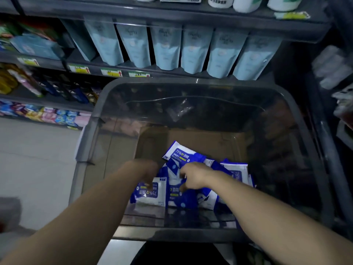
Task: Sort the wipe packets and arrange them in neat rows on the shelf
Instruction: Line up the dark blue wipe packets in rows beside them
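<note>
Several blue-and-white wipe packets lie in a loose heap at the bottom of a clear plastic bin (91, 134). My left hand (146, 172) reaches down into the bin and its fingers curl onto a wipe packet (150, 196) at the left of the heap. My right hand (193, 176) is beside it, fingers curled down round the top edge of a middle packet (179, 196). Another packet (181, 153) lies flat at the back of the heap, and one (236, 171) sits at the right. The shelf (172, 73) stands behind the bin.
Pale blue stand-up pouches (166, 48) fill the shelf row straight ahead. White containers (246, 2) stand on the shelf above. Colourful goods (47, 115) line lower shelves at the left, beside a pale floor (34, 169). Dark racking (332, 92) closes the right side.
</note>
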A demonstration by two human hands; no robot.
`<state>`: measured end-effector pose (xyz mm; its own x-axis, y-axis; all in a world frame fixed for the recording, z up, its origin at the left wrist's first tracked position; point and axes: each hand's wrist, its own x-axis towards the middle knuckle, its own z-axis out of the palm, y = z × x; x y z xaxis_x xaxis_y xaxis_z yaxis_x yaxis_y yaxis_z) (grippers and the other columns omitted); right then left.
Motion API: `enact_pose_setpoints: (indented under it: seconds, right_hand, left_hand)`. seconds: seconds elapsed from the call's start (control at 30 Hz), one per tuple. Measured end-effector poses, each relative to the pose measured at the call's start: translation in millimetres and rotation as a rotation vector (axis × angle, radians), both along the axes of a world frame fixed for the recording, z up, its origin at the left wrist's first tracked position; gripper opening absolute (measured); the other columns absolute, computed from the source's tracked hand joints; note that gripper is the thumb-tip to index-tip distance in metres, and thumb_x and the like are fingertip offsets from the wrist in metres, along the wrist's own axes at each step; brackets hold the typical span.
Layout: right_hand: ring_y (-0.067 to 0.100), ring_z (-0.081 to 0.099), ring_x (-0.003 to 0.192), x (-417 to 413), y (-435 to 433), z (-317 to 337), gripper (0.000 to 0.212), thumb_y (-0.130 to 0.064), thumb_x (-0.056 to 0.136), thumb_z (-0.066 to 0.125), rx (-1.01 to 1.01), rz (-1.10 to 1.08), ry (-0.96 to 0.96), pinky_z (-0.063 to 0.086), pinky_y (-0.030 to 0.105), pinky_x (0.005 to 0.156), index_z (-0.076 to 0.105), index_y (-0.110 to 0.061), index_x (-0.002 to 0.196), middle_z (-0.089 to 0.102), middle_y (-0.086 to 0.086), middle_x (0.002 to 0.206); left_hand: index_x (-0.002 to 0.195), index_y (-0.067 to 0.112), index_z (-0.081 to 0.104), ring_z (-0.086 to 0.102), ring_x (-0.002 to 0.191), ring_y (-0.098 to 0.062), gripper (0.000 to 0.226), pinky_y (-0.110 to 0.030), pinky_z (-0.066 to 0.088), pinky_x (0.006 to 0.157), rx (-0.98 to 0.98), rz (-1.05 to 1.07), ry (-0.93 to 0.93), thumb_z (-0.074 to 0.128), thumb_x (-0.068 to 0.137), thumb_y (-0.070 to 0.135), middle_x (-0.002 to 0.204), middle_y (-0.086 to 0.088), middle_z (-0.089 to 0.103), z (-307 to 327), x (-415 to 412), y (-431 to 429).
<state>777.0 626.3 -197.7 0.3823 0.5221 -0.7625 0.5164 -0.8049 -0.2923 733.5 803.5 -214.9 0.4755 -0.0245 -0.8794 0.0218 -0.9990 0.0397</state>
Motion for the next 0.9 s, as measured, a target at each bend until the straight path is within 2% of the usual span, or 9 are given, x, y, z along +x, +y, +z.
enact_pose_setpoints:
  seconds: [0.13,0.23,0.4,0.53,0.63,0.7,0.77,0.83,0.9]
  right_hand:
    - [0.026,0.062,0.095,4,3,-2,0.029,-0.031,0.087,0.068,0.003,-0.047,0.014,0.050,0.031,0.074,0.066,-0.012,0.109,0.065,0.007,0.107]
    - [0.027,0.062,0.089,16,2,3,0.019,-0.016,0.087,0.057,0.041,-0.192,-0.029,0.046,0.029,0.068,0.063,-0.007,0.103,0.064,0.011,0.104]
    - [0.026,0.063,0.084,41,-4,17,0.012,-0.008,0.088,0.053,0.288,-0.783,0.030,0.053,0.034,0.064,0.058,-0.010,0.099,0.062,0.009,0.095]
    - [0.025,0.068,0.086,48,-4,25,0.024,-0.003,0.088,0.052,0.538,-1.111,0.223,0.057,0.038,0.072,0.059,-0.017,0.107,0.068,0.007,0.099]
    - [0.026,0.069,0.083,54,-5,29,0.017,-0.007,0.087,0.051,0.650,-1.303,0.357,0.055,0.045,0.083,0.059,-0.011,0.101,0.069,0.010,0.092]
    - [0.021,0.070,0.081,55,-6,29,0.022,-0.025,0.088,0.061,0.678,-1.311,0.388,0.055,0.043,0.085,0.058,-0.012,0.105,0.071,0.006,0.092]
    - [0.019,0.071,0.086,57,-8,27,0.043,-0.046,0.079,0.073,0.620,-1.195,0.282,0.057,0.042,0.084,0.057,-0.018,0.108,0.072,0.003,0.098]
    - [0.018,0.070,0.086,58,-8,25,0.042,-0.041,0.076,0.077,0.601,-1.087,0.125,0.058,0.043,0.081,0.056,-0.020,0.105,0.070,0.002,0.100]
    - [0.016,0.067,0.087,63,-12,23,0.036,-0.037,0.081,0.074,0.534,-0.942,-0.110,0.056,0.039,0.079,0.054,-0.020,0.105,0.066,-0.002,0.102]
  left_hand:
    - [0.111,0.008,0.063,0.060,0.102,-0.028,0.039,-0.031,0.045,0.078,-0.083,0.031,-0.050,0.075,0.080,0.029,0.112,-0.009,0.065,7,5,0]
    - [0.113,0.011,0.058,0.058,0.095,-0.024,0.037,-0.028,0.042,0.074,-0.194,0.211,-0.176,0.073,0.080,0.019,0.112,-0.008,0.064,17,10,10]
    - [0.103,0.010,0.056,0.067,0.059,-0.013,0.019,-0.026,0.053,0.045,-0.739,1.120,-0.297,0.061,0.089,-0.002,0.075,-0.001,0.070,36,15,19]
    - [0.094,0.005,0.057,0.069,0.054,-0.016,0.010,-0.028,0.056,0.044,-0.957,1.583,-0.281,0.055,0.091,-0.005,0.063,-0.004,0.071,40,24,10]
    - [0.089,0.004,0.059,0.070,0.055,-0.016,0.010,-0.027,0.055,0.044,-1.021,1.662,-0.235,0.053,0.092,-0.003,0.063,-0.005,0.071,39,30,1]
    - [0.087,0.003,0.059,0.069,0.052,-0.016,0.011,-0.027,0.055,0.044,-1.038,1.673,-0.250,0.053,0.092,-0.004,0.061,-0.005,0.070,37,34,-8]
    - [0.087,0.002,0.061,0.067,0.052,-0.018,0.006,-0.028,0.056,0.048,-1.027,1.620,-0.266,0.059,0.090,-0.002,0.062,-0.007,0.070,32,36,-14]
    - [0.092,0.000,0.063,0.066,0.061,-0.022,0.015,-0.033,0.057,0.056,-0.982,1.479,-0.257,0.071,0.085,0.011,0.073,-0.014,0.070,26,37,-14]
    - [0.101,0.005,0.063,0.064,0.072,-0.022,0.033,-0.028,0.055,0.058,-0.690,1.165,-0.303,0.078,0.079,0.025,0.089,-0.013,0.069,17,36,-6]
